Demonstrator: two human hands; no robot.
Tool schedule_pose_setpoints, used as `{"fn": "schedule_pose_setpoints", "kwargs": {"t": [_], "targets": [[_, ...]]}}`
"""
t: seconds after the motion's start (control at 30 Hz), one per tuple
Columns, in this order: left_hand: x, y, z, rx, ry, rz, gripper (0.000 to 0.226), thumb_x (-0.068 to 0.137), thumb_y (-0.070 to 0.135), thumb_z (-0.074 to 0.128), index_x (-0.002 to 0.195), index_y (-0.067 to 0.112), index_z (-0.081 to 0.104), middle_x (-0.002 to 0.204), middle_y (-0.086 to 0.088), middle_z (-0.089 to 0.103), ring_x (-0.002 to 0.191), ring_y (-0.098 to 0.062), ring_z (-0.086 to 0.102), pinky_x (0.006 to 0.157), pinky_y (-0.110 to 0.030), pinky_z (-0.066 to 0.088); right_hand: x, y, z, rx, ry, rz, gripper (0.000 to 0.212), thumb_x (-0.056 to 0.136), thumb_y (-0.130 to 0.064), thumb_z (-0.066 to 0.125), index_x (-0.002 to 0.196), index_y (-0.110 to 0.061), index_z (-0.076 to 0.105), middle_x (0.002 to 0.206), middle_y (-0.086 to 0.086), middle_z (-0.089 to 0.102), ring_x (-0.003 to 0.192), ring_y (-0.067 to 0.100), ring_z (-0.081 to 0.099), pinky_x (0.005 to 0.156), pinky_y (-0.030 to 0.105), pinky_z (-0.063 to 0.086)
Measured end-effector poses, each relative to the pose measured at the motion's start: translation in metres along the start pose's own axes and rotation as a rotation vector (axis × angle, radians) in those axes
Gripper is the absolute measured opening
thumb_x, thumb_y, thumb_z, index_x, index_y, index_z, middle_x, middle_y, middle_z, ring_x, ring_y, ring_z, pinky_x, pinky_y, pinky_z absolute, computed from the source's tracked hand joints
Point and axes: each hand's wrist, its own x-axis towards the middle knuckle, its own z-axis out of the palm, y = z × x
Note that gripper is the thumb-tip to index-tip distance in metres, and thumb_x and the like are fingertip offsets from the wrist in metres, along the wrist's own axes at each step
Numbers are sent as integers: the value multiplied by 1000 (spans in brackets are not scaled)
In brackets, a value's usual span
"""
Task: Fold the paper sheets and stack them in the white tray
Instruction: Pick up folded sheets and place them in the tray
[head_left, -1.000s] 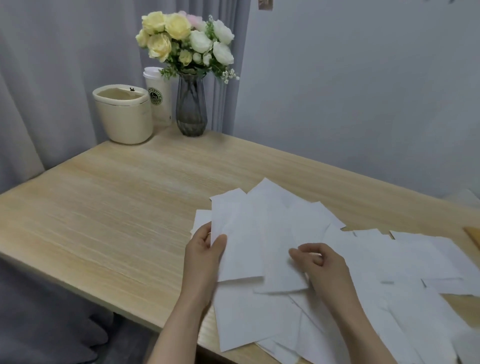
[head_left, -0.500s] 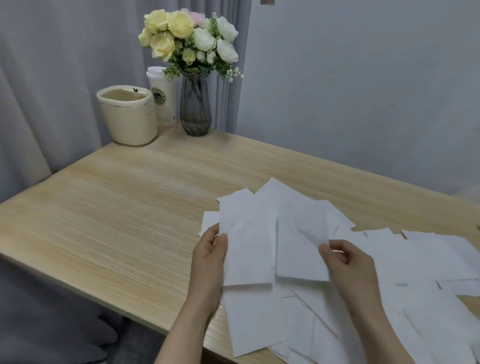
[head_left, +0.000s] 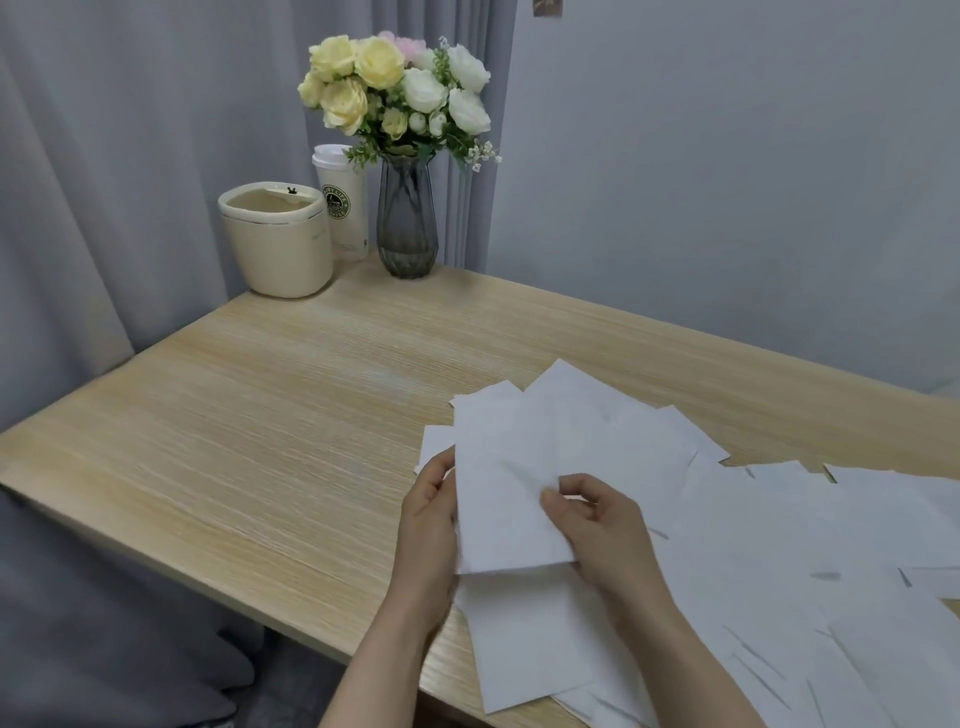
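Wooden table (head_left: 260, 441), right hand (head_left: 602, 530) shifted left

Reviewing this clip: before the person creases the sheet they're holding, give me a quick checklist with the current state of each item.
1. Left hand grips the left edge of the white paper sheet being folded: ok.
2. Right hand pinches the sheet's right side: ok.
3. Edges aligned for a crease: cannot tell.
4. Bare stretch of light wooden table free to press on: ok.
5. White tray in view for stacking: not ok, none visible.
6. Loose pile of white paper sheets within reach: ok.
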Motion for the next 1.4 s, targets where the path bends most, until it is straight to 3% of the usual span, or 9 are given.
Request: {"fn": "schedule_pose_setpoints", "kwargs": {"t": [0.13, 0.4, 0.7, 0.93, 1.03, 1.1, 1.23, 1.33, 1.4], "targets": [[-2, 3, 0, -29, -2, -17, 30, 96, 7, 53, 90, 26, 75, 89, -8, 72, 75, -20, 65, 65, -33, 50, 3, 4, 6, -82, 18, -32, 10, 89, -16, 65, 80, -11, 65, 44, -9, 45, 47, 8, 38, 55, 25, 30], [-3, 3, 2, -25, 32, -16, 23, 98, 10, 51, 101, 21, 71, 86, -4, 73, 70, -14, 63, 62, -29, 48, 4, 6, 6, -106, 43, -37, 9, 89, -18, 64, 82, -12, 64, 42, -10, 46, 44, 5, 40, 56, 25, 32], [-5, 2, 4, 32, 19, 64, 30, 104, 26, 41, 111, 21, 70, 108, 0, 73, 92, -12, 70, 69, -24, 52, 1, 7, 4, -119, 52, -37, 8, 90, -18, 63, 84, -13, 64, 40, -11, 45, 42, 2, 40, 55, 24, 33], [-2, -3, 2, -30, -1, 34, 23, 98, 5, 50, 109, 19, 65, 92, -9, 74, 75, -18, 69, 63, -32, 53, 0, 7, -1, -149, 53, -40, 5, 87, -21, 64, 84, -17, 64, 42, -13, 44, 43, 2, 41, 58, 26, 35], [-1, -4, 2, -43, 13, 36, 24, 99, 5, 50, 108, 20, 65, 87, -6, 73, 71, -16, 67, 60, -30, 52, 6, 7, -12, -200, 144, -69, 4, 85, -25, 66, 87, -28, 65, 63, -14, 62, 62, 3, 57, 67, 28, 44], [-1, -4, 2, -42, 19, 37, 24, 99, 6, 50, 109, 22, 65, 88, -5, 72, 72, -16, 67, 61, -29, 52, 14, 9, -26, -302, 261, -118, 11, 85, -28, 66, 93, -34, 64, 87, -16, 65, 80, 6, 58, 77, 31, 45], [-1, -5, 0, -38, 18, 36, 26, 99, 6, 49, 107, 24, 66, 87, -4, 72, 73, -15, 66, 64, -30, 52, 30, 16, -56, -645, 419, -151, 42, 86, -34, 64, 126, -30, 51, 124, -8, 54, 124, 14, 37, 100, 34, 25], [-1, -5, 0, -29, 10, 35, 27, 99, 5, 49, 109, 23, 66, 85, -2, 71, 71, -13, 66, 63, -29, 51, 40, 20, -68, -768, 329, -30, 73, 83, -49, 64, 145, -28, 31, 142, -2, 42, 138, 15, 20, 108, 37, 12], [0, -4, 0, -32, 10, 33, 27, 99, 4, 48, 109, 22, 66, 84, -2, 72, 70, -13, 66, 63, -29, 51, 42, 21, -68, -801, 263, 3, 81, 81, -56, 63, 148, -29, 26, 146, -2, 39, 140, 14, 18, 110, 38, 9]]}}
